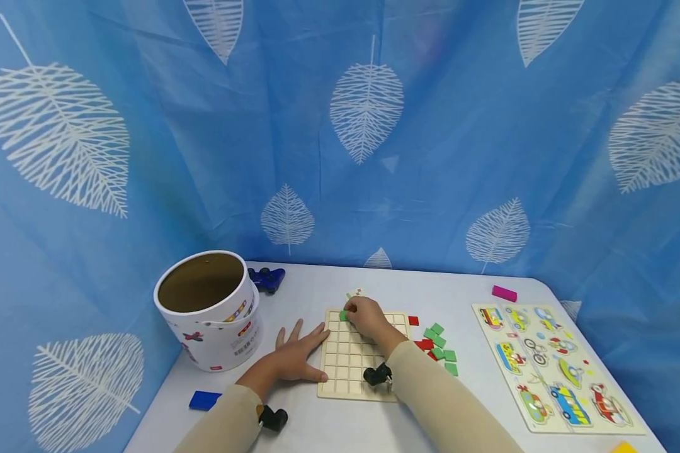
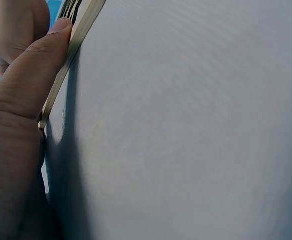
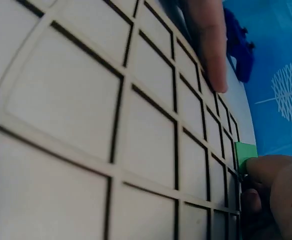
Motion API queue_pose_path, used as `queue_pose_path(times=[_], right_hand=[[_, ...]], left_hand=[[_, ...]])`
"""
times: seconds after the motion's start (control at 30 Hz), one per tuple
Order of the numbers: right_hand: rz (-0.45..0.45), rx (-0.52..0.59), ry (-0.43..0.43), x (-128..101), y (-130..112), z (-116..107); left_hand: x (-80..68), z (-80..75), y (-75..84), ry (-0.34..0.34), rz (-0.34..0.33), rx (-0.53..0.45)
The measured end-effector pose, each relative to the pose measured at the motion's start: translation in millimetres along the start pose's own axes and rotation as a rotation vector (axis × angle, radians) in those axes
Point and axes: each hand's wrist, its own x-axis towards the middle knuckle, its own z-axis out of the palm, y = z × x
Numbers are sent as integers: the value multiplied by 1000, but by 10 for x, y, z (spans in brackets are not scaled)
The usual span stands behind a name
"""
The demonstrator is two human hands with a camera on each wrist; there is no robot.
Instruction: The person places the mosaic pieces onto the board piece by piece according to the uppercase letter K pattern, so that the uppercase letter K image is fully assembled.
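Note:
A pale wooden grid board (image 1: 341, 372) lies on the white table, its square cells bordered by thin raised ridges. At its far left part, my right hand (image 1: 369, 316) pinches a small green square tile (image 1: 342, 316) between thumb and finger. In the right wrist view the green tile (image 3: 245, 151) is at the grid's far edge, and I cannot tell whether it sits in a cell. My left hand (image 1: 296, 357) lies spread along the board's left side. In the left wrist view its thumb (image 2: 41, 62) touches the board's edge. My right forearm hides part of the grid.
Loose green tiles (image 1: 451, 369) and red tiles (image 1: 413, 321) lie right of the board. A white bucket (image 1: 221, 343) and blue game controller (image 1: 267, 279) stand left. A vehicle picture puzzle (image 1: 507, 390), magenta block (image 1: 504, 293) and blue block (image 1: 205, 400) lie farther out.

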Motion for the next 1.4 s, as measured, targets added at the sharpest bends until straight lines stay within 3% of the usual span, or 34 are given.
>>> queue_pose_path(times=[0.27,0.43,0.5,0.6,0.73,0.8,0.97,1.2,1.4], right_hand=[[-73,-223,-7,-95,-12,-35],[-86,-153,51,-266,131,-269],[-29,-123,110,-373,294,-484],[135,-120,165,-540,655,-840],[368,-64,113,-774,1154,-1164],[432,-32,60,-879,1324,-1246],[417,-2,33,-1018,1511,-1272],[438,27,61,-1010,1519,-1195],[393,19,76,-975,1493,-1165]], left_hand=[[31,4,15,6,14,2],[33,40,45,5,11,-7],[42,61,53,5,7,-14],[51,72,53,9,-5,-19],[46,81,36,13,-21,-14],[38,89,26,11,-24,-11],[20,80,18,9,-25,-15],[6,16,45,-4,-26,-29],[38,10,72,39,-28,-25]])
